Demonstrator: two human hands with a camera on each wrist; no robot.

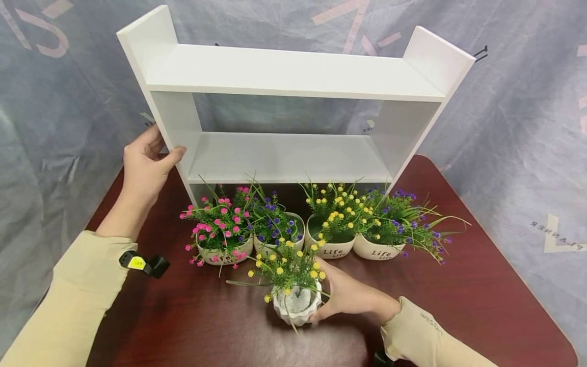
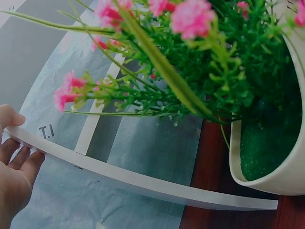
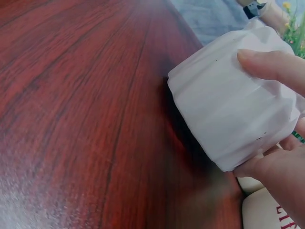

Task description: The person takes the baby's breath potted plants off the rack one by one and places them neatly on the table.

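Note:
My left hand (image 1: 148, 162) grips the left side panel of a white shelf (image 1: 289, 158), thumb on the inner face and fingers outside. The left wrist view shows that hand (image 2: 18, 167) pinching the panel's edge (image 2: 143, 183). With my right hand (image 1: 350, 293) I hold a white fluted flowerpot (image 1: 298, 308) of yellow flowers (image 1: 289, 265), fingers curled round its right side. In the right wrist view the pot (image 3: 228, 100) is tilted close over the table, the thumb pressed on its wall.
Along the shelf's front stand cream pots marked "Life": pink flowers (image 1: 220, 219) at left, then purple (image 1: 275, 224), yellow (image 1: 339, 209) and purple (image 1: 405, 224). All are on a dark red wooden table (image 1: 458, 300). A grey-blue curtain (image 1: 518, 127) hangs behind.

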